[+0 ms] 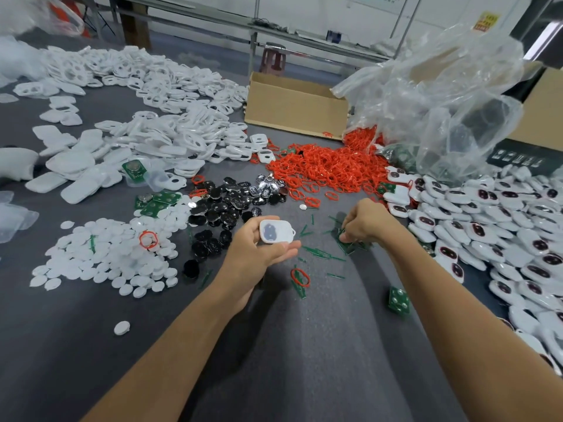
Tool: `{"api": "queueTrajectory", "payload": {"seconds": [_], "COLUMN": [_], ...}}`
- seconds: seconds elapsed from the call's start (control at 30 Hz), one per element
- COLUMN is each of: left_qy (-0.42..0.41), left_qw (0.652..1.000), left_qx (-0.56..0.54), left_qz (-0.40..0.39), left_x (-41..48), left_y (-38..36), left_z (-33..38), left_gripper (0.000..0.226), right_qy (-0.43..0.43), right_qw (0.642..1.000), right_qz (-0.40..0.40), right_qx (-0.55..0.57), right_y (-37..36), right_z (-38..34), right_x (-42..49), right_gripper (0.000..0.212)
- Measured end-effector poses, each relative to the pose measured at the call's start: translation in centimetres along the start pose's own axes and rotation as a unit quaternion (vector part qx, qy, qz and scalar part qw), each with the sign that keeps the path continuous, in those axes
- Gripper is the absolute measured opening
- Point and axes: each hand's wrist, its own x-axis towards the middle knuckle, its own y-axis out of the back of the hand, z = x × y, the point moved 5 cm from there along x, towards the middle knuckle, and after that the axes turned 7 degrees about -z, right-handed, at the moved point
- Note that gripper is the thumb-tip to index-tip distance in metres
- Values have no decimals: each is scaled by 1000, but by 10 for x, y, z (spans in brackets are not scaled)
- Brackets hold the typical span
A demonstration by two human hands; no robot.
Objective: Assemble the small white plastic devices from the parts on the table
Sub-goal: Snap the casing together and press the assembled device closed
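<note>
Item: white shell (276,231), gripped in the left hand (259,251) above the bench (304,360); right hand (367,222) pinching at the green parts (350,246) just beside; advisable to lift one piece only, holding the shell level for seating.

Bright even light; edges warped, perhaps blurred.

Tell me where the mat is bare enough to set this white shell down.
Bare grey mat lies near you between left forearm and right forearm, and near-left below the white disc pile, save one stray disc. Crowded: green strips ahead, black discs, red rings, finished devices along the right.
</note>
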Motion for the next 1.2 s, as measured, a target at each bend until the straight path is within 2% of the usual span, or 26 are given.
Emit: {"api": "queueTrajectory", "payload": {"seconds": [0.3,0.4,0.5,0.53,0.6,0.67,0.73,0.83,0.9,0.97,1.07,1.2], "left_qy": [6,8,8,7,6,7,8,7,6,1,-5,-5], "left_qw": [1000,1000,1000,1000,999,999,999,998,998,998,998,996], "left_qx": [11,14,17,22,34,38,42,50,55,62,65,85], "left_qz": [8,14,20,21,22,24,24,20,19,17,18,27], "left_x": [-4,-5,-6,-6,-6,-6,-5,-4,-3,-3,-2,-1], "left_y": [-2,-1,-3,-4,-5,-5,-4,-5,-5,-6,-5,-3], "left_z": [4,5,5,6,6,7,7,6,5,5,3,1], "left_gripper": [38,37,36,37,39,40,40,39,40,39,38,36], "right_qy": [-1,23,94,124,180,220,232,244,255,246,215,182], "right_qw": [998,992,936,918,909,915,899,883,858,849,836,862], "right_qz": [-19,85,255,301,353,335,303,180,90,58,52,112], "right_qx": [-55,-90,-224,-226,-130,53,216,357,436,464,501,460], "right_y": [2,-3,-17,-19,-17,-8,0,-7,-20,-31,-46,-53], "right_z": [-9,-13,-23,-25,-24,-22,-26,-42,-54,-62,-65,-62], "right_x": [-1,-19,-54,-64,-75,-76,-75,-71,-72,-71,-69,-68], "right_gripper": [27,21,22,25,23,16,14,16,21,22,16,14]}}
